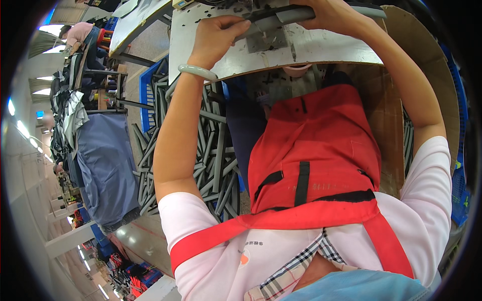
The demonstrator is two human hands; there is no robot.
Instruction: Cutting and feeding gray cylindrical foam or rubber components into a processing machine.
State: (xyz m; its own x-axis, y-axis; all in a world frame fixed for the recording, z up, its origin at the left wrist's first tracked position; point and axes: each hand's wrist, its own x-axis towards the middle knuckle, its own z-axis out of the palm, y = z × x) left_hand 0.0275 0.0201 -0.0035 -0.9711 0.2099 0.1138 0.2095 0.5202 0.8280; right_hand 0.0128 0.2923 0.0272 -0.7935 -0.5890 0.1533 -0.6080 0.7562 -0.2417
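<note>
1. The desk (331, 48) is the landmark: a white top with a curved near edge, facing the person.
2. The grey strip (281, 19) is above the desk, spanning the gap between the two hands.
3. Its long axis runs left to right, roughly along the desk's near edge. The left end points down toward that edge, the right part slants away from it, and the length bows slightly. A black band follows the side farther from the edge.
4. The left hand (219, 41), over the desk's left part, pinches the strip's left end between thumb and fingers.
5. The right hand (332, 16), over the desk's right part, grips the strip with curled fingers; the picture's upper rim cuts it off. Whether the grey piece (370, 10) beyond this hand belongs to the same strip, I cannot tell.
6. A metal plate (266, 43) lies on the desk, below the strip's middle, among dark scraps.
7. Lower than the desk, to its left, many grey strips (213, 150) lie heaped in mixed directions near a blue basket (146, 100).
</note>
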